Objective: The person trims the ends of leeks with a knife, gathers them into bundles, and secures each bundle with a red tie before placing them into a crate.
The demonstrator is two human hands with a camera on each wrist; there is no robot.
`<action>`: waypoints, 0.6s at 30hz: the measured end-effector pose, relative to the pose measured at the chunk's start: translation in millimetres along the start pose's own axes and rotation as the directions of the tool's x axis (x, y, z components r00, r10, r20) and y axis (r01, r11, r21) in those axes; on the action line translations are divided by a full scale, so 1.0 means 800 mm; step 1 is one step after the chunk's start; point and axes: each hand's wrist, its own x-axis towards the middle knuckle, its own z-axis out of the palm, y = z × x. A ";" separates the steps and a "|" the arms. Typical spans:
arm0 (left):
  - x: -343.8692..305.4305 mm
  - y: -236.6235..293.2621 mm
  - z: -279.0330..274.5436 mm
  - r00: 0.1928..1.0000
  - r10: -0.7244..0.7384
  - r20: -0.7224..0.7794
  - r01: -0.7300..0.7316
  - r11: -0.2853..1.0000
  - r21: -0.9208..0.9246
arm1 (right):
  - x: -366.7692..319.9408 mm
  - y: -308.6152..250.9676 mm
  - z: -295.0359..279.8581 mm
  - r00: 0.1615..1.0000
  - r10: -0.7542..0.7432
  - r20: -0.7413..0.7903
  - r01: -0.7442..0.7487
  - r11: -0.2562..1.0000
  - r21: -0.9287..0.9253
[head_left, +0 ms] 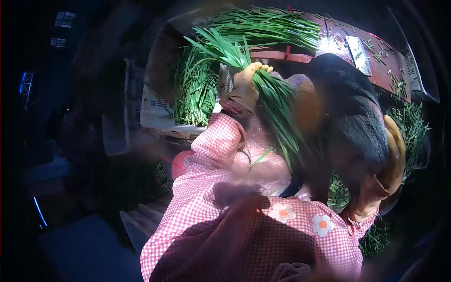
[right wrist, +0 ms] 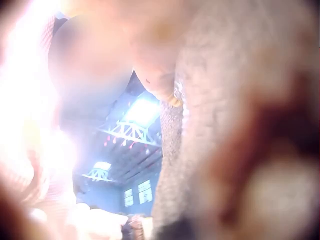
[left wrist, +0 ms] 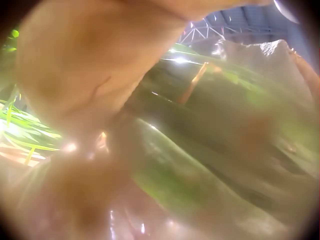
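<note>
My gloved left hand grips a bunch of long green leaves, like garlic chives, around its middle. One end fans out up and left past the fist; the other hangs towards the lap. The left wrist view has the glove close up, with blurred green blades below it. My gloved right hand, at the right, holds the edge of a dark, thick-textured cloth, its long fingers along it. In the right wrist view the cloth hangs against a fingertip.
More leaves lie in a pile at the back and a stack in the pale crate. A metal blade rests on the reddish board among cut bits. Loose greens lie at right, beyond the checked apron.
</note>
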 end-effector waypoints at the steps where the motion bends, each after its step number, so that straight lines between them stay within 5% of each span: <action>1: 0.000 0.001 0.001 0.999 -0.038 0.011 0.039 0.995 -0.091 | 0.005 -0.011 0.021 0.988 -0.036 0.147 0.059 0.986 -0.155; 3: -0.010 0.001 0.019 0.997 -0.044 -0.068 0.041 0.999 -0.034 | 0.005 -0.014 0.080 0.857 -0.212 0.470 0.306 0.943 -0.133; 6: -0.005 0.002 0.014 0.996 -0.068 -0.048 0.068 0.998 -0.009 | -0.020 0.019 0.171 0.599 -0.410 0.688 0.640 0.761 -0.105; 8: -0.011 0.006 0.017 0.994 -0.095 -0.059 0.096 0.995 0.006 | -0.007 0.037 0.196 0.561 -0.404 0.723 0.577 0.817 0.009; 9: -0.007 0.002 -0.011 0.964 0.044 0.262 -0.074 0.991 0.108 | 0.004 0.041 0.206 0.544 -0.389 0.744 0.570 0.822 0.013; 10: 0.003 -0.002 -0.032 0.896 0.202 0.395 -0.368 0.836 0.407 | 0.013 0.045 0.216 0.528 -0.372 0.764 0.561 0.828 0.015; 11: -0.002 0.005 -0.031 0.778 0.279 0.562 -0.616 0.514 0.598 | 0.022 0.047 0.226 0.513 -0.353 0.782 0.553 0.833 0.014; 12: -0.011 0.015 -0.026 0.637 0.260 0.725 -0.764 0.092 0.638 | 0.030 0.046 0.234 0.552 -0.282 0.785 0.474 0.881 -0.017; 13: -0.018 0.027 -0.020 0.573 0.235 0.785 -0.782 -0.128 0.610 | 0.039 0.043 0.241 0.584 -0.208 0.784 0.390 0.919 -0.047; 14: -0.019 0.027 -0.020 0.569 0.243 0.785 -0.789 -0.107 0.605 | 0.047 0.035 0.248 0.611 -0.132 0.780 0.303 0.950 -0.077; 15: -0.019 0.028 -0.020 0.565 0.251 0.786 -0.795 -0.088 0.600 | 0.076 0.004 0.241 0.517 0.089 0.851 0.095 0.983 -0.160; 17: -0.018 0.035 -0.018 0.503 0.265 0.822 -0.822 -0.146 0.550 | 0.087 0.010 0.246 0.558 0.037 0.829 0.090 0.990 -0.105; 18: -0.022 0.038 -0.017 0.551 0.237 0.800 -0.812 -0.071 0.580 | 0.090 0.012 0.247 0.576 0.013 0.818 0.087 0.993 -0.077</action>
